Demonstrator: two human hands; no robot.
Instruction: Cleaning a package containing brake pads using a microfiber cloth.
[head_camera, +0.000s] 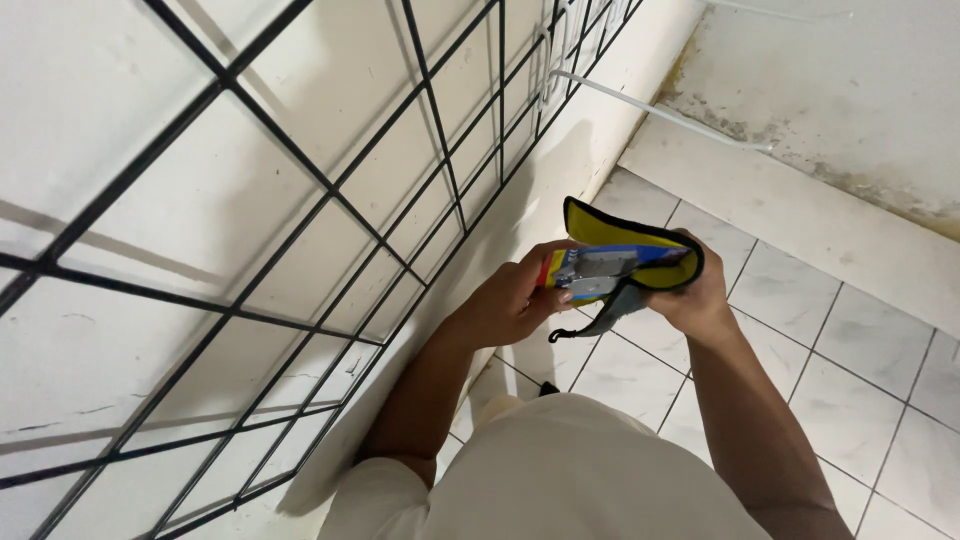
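The yellow pouch (640, 250) is up in the air, near the black wire grid (330, 190). The right hand (700, 295) grips it open. The left hand (515, 300) pinches a flat packet (600, 270) halfway inside. Next, the packet needs a steady slide.

Both my forearms reach forward and meet. My left hand (512, 300) curls with fingertips pinched, facing my right hand (700, 295), whose fingers are wrapped closed.
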